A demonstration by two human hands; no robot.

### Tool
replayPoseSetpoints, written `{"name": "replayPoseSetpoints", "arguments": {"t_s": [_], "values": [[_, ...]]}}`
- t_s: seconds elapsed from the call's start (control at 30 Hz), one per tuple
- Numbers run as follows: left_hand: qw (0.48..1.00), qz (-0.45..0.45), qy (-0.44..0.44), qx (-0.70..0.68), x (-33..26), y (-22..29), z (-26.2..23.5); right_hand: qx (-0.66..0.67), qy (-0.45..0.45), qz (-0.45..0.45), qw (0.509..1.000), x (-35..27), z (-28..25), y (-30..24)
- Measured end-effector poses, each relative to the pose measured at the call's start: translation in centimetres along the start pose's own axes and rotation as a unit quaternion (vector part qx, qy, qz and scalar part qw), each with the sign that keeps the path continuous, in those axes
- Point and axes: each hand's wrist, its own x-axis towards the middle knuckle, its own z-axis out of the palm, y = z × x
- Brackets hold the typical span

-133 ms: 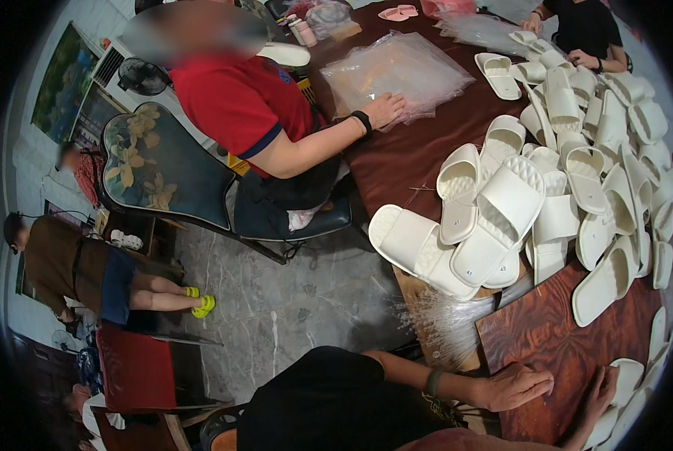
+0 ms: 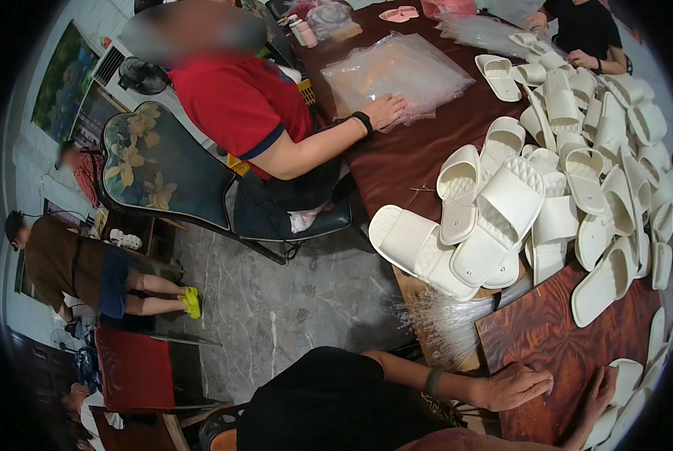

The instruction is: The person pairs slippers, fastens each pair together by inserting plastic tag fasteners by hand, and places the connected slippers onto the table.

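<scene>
My left hand (image 2: 514, 388), with a band on its wrist, rests over the brown wooden board (image 2: 532, 336). Its fingers are bent and pressed together, and nothing shows in them. My right hand (image 2: 597, 395) is at the board's right side, fingers stretched out, close to a white slipper (image 2: 625, 379). Beyond the board lies a large heap of white slide slippers (image 2: 564, 98), some overlapping and some upside down. One slipper (image 2: 606, 293) sits at the board's far edge. A bundle of thin clear strands (image 2: 451, 319) hangs beside the board.
A person in a red shirt (image 2: 231, 105) sits across on the left, hand on clear plastic bags (image 2: 397, 71). Another person in black (image 2: 586, 34) reaches to the heap's far end. Pink slippers (image 2: 399, 13) lie on the dark red tablecloth (image 2: 381, 161). A red chair (image 2: 135, 368) stands left.
My hands stay in place. A standing person in brown at the left has shifted a little. A white thing beside the red-shirted person has dropped lower, mostly out of sight.
</scene>
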Motion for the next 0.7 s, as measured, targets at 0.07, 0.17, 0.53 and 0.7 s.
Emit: {"name": "replayPoseSetpoints", "arguments": {"t_s": [0.07, 0.17, 0.53, 0.7], "values": [[1.000, 0.003, 0.003, -0.002, -0.1, 0.1, 0.1, -0.009, -0.004, 0.002, 1.000, -0.1, -0.1, -0.6], [1.000, 0.014, 0.004, 0.011, 0.0, 0.3, 0.0, 0.005, 0.004, 0.020, 1.000, -0.2, -0.1, -1.2], [1.000, 0.008, 0.005, 0.022, -0.1, -0.2, 0.2, 0.002, 0.002, 0.024, 1.000, -0.1, -0.1, -1.8], [1.000, 0.013, 0.009, 0.021, 0.0, -0.2, 0.2, -0.009, 0.001, -0.004, 1.000, 0.0, -0.1, -1.0]]}}
